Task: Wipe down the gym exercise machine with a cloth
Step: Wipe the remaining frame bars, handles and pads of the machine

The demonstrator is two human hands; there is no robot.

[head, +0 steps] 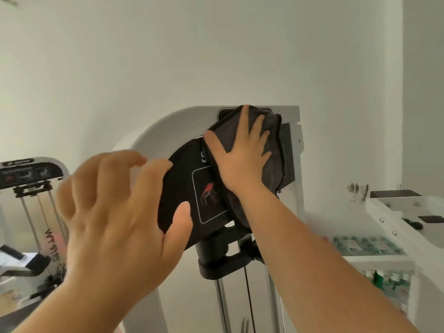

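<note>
One right hand [242,162] presses crumpled grey cloth [272,131]; glossy machine panel [182,186].

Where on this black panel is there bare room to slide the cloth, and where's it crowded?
Free: the middle strip of the black panel, around the framed diagram, between the left hand and right hand; also the white arch above it, left of the cloth. Crowded: the panel's upper right under the cloth, and its left edge by the left hand.
</note>
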